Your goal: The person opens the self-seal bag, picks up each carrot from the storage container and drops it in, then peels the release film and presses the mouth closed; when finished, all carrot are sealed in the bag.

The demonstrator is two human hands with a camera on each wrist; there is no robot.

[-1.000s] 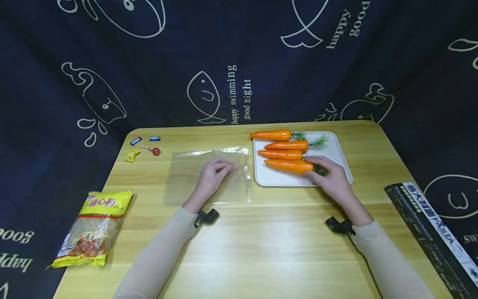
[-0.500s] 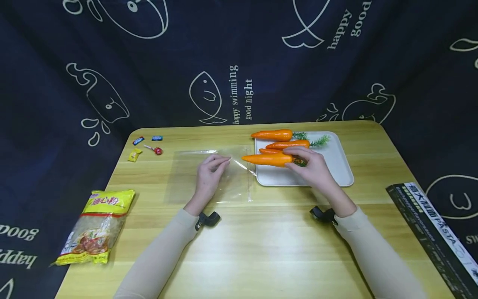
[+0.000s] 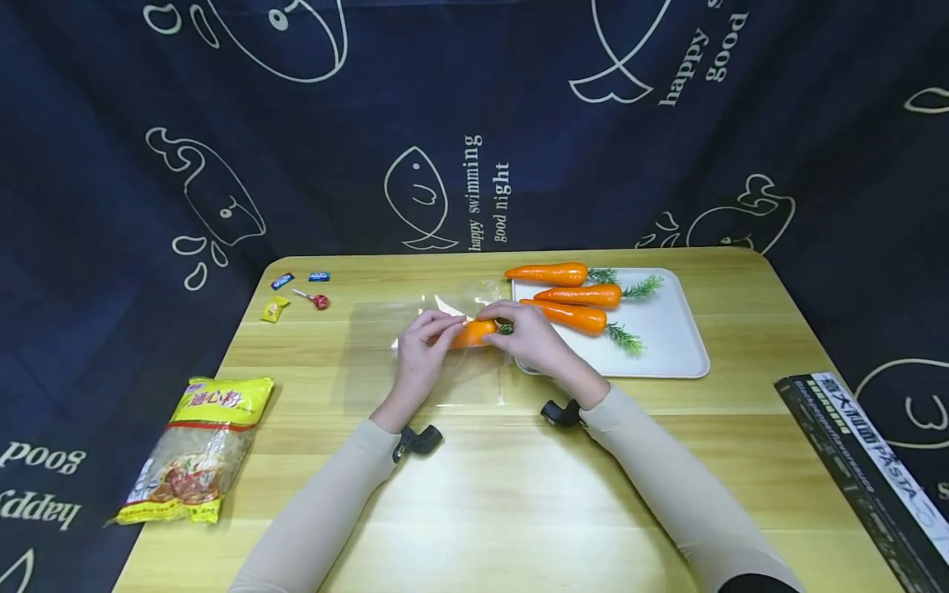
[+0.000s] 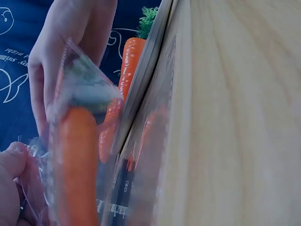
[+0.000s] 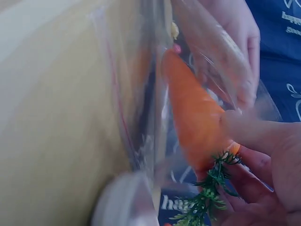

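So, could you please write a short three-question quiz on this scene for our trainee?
1. How many carrots show in the head view, counting the held one?
2. True or false: the right hand holds a carrot near its leafy end.
3. What does the left hand pinch? (a) the lollipop (b) the clear bag (c) the pasta packet

Key: 1. Four. 2. True. 3. b.

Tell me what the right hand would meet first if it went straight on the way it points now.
Most likely the left hand, which lies just ahead of the right hand and the carrot it grips. The clear bag might come first; its film's depth there is hard to judge.
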